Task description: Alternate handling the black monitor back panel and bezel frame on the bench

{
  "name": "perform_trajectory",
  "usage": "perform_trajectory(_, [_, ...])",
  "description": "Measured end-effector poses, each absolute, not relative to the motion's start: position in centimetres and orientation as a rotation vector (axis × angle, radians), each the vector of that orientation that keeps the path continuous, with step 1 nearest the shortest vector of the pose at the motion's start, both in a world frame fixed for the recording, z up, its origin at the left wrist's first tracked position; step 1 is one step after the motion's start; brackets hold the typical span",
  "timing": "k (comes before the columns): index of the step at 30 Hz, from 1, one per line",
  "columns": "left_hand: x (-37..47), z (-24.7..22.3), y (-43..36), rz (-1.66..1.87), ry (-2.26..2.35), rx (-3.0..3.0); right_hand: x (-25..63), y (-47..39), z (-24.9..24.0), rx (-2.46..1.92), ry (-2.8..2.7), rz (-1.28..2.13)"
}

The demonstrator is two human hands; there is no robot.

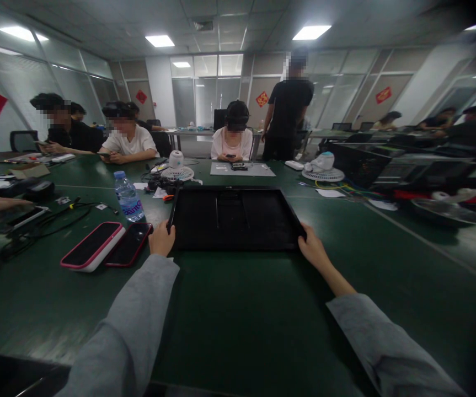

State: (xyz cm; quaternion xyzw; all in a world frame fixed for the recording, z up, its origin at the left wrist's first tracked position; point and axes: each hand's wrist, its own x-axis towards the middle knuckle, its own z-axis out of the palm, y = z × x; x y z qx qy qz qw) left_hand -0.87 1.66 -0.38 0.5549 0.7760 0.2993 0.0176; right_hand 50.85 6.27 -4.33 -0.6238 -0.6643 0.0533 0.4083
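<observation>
A wide black monitor housing (196, 223), shallow with a raised rim, is in front of me over the green table. Inside it, two thin upright lines and a darker block near the far edge show faintly. My left hand (162, 239) is closed around its left side near the front corner. At the right front corner, my right hand (310, 245) grips the other side. Some fingers of both hands are hidden by the rim. Just left of my left hand lie a dark red phone (128, 245) and a pink-and-white cased device (92, 246).
A water bottle (128, 196) stands behind the phone. Black cables (62, 223) and another person's hand (1, 207) are at the left. Small white fans (177, 167) and a grey mat (241, 169) lie beyond the housing. A clear-lidded pan (448, 209) sits far right. Several people are around the table (241, 320).
</observation>
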Motion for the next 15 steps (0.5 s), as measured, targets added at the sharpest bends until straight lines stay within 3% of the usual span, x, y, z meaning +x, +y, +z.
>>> perform_trajectory(15, [-0.04,0.48,1.02,0.885,2.522,1.778,50.55,6.08,-3.92,-1.584,-1.668,0.144])
